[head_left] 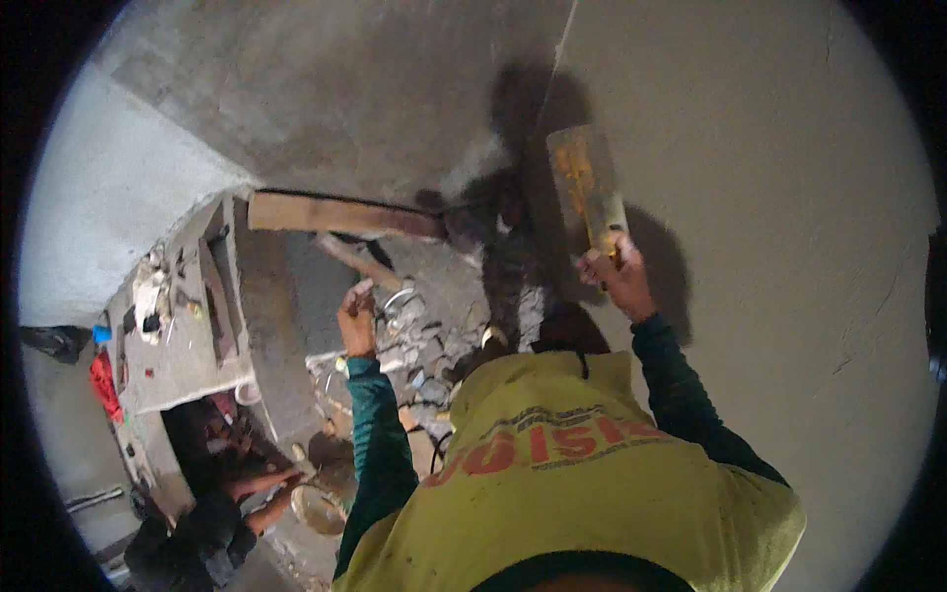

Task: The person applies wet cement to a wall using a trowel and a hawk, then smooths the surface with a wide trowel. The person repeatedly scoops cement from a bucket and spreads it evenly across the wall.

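My right hand (pixel 621 276) grips the handle of a yellow-stained trowel (pixel 577 173), whose flat metal blade is held over the grey plastered surface (pixel 750 197) at the right. My left hand (pixel 357 316) is raised at centre left with curled fingers; anything in them is too small to make out. Just beyond it a wooden-handled tool (pixel 365 261) slants over grey rubble (pixel 429 350). A long wooden board (pixel 335 209) runs along the base of the darker grey surface above.
A concrete counter (pixel 182 370) at the left carries scattered small items, a red cloth (pixel 104 385) and a blue container (pixel 101 333). Below it, a co-worker in dark clothing (pixel 187 543) reaches with bare arms toward a round basin (pixel 321 508). A dark bag (pixel 54 342) lies at the far left.
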A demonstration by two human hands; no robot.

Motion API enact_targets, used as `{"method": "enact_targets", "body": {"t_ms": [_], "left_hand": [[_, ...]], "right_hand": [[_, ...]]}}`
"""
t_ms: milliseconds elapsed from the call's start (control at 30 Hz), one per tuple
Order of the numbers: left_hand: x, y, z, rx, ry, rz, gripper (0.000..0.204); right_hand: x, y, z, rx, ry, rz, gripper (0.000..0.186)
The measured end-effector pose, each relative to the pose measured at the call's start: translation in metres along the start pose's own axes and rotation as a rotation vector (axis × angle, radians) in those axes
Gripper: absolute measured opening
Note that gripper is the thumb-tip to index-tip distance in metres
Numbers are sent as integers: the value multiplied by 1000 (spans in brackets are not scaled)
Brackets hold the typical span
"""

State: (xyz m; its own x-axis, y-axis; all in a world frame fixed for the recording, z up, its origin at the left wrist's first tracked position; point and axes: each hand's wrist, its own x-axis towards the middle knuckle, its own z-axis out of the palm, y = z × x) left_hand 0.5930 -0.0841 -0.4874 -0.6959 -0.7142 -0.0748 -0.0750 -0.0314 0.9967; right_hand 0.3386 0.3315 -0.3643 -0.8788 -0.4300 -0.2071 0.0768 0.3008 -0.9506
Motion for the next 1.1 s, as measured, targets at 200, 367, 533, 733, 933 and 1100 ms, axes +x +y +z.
{"method": "enact_targets", "body": {"t_ms": [200, 367, 533, 733, 933, 1100], "left_hand": [[23, -11, 50, -28, -11, -200, 30], [51, -11, 49, 4, -80, -357, 31], [128, -4, 41, 387, -54, -530, 31], [201, 7, 59, 384, -285, -202, 33], [245, -11, 73, 235, -536, -280, 32], [306, -29, 78, 418, -984, -355, 34]], "right_hand": [[79, -8, 21, -135, -46, 18, 38], [125, 25, 48, -278, 222, -246, 41], [187, 81, 63, -376, 125, 32, 43], [196, 129, 75, -721, 281, -175, 44], [186, 116, 98, -664, 453, 72, 41], [163, 86, 138, -540, 624, 236, 40]]}}
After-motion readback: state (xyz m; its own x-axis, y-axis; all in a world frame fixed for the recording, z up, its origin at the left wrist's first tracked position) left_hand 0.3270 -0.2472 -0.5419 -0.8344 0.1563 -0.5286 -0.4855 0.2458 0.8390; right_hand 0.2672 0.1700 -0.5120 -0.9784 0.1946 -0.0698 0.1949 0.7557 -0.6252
